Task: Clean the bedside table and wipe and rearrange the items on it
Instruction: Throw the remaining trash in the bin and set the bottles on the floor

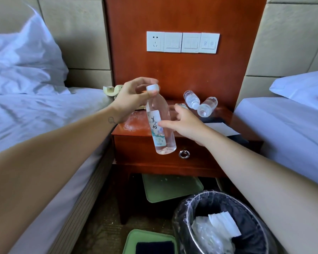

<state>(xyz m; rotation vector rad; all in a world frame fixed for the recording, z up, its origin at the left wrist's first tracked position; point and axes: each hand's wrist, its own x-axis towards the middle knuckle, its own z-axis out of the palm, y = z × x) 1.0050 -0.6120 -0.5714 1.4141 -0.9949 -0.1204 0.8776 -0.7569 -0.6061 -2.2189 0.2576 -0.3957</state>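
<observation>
1. Clock set on the table top, 12 o'clock at the wall panel. The left hand [130,99] pinched the water bottle [160,129] by its white cap [152,88], thumb and fingertips curled round it. The bottle hung nearly upright in the air over the 6 o'clock edge of the bedside table [134,151].
2. The right hand [185,121] was open with fingers spread, coming in from 3 o'clock of the bottle. The thumb lay at the label; contact could not be told.
3. Judgement: the step was passing or steadying the bottle for wiping. A cap pinch alone is weak, so the right hand should wrap the body before the left lets go.
4. White residue [134,121] lay on the top at about 8 o'clock. The bottle should not be set down there until the top is wiped.
5. Two small bottles [191,99] lay on their sides at about 1 o'clock, touching. They roll easily, so the right arm should stay clear of them.
6. Telephone [113,89] at 10 o'clock; paper [222,128] at 3 o'clock.
</observation>
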